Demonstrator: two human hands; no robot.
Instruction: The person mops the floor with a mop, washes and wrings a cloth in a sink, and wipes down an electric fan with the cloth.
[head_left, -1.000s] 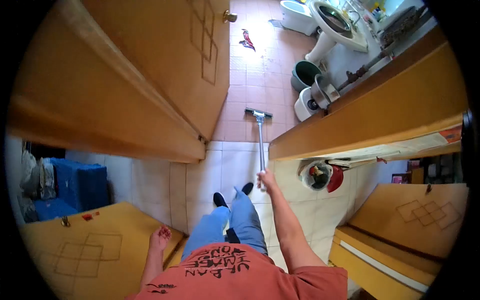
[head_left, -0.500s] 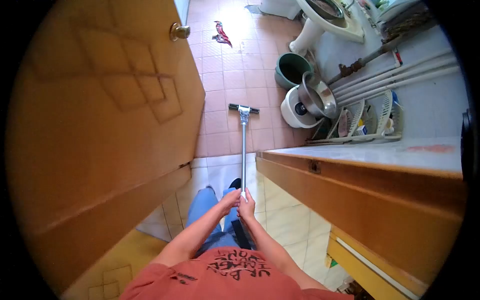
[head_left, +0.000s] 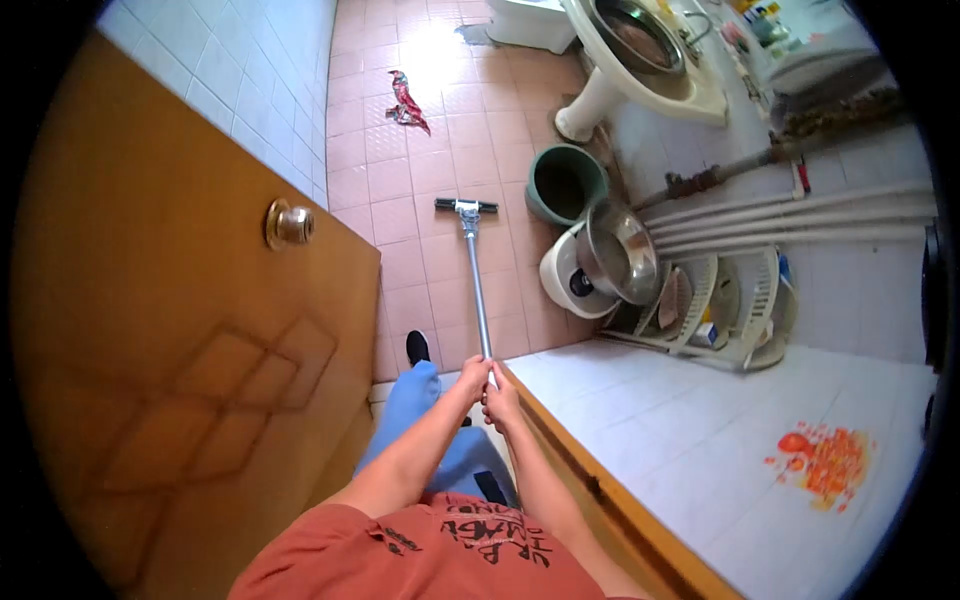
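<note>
Dozens of pink tiles make up the floor (head_left: 400,185), which stretches beyond the doorway and shines with glare towards its far end. Pale wall tiles (head_left: 240,75) flank it on the left, and a wooden door (head_left: 180,350) stands open before them. Farther in, on the right, is a pedestal washbasin (head_left: 690,103); nearer come a green bucket (head_left: 545,212), a white tub (head_left: 557,272) and a plastic rack (head_left: 700,345), with a steel basin (head_left: 608,260) tilted over the tub. One long-handled tool (head_left: 478,290) slants forward, its T-shaped head apparently resting on the tiles. Work seems at an early stage: the tool is in hand and its head set down, while a crumpled red piece (head_left: 404,100) lies farther off, apart from that head. How much floor the head has passed over cannot be told. The left hand (head_left: 473,380) and right hand (head_left: 503,404) are both curled closed round the upper handle, close together, the left slightly ahead.
</note>
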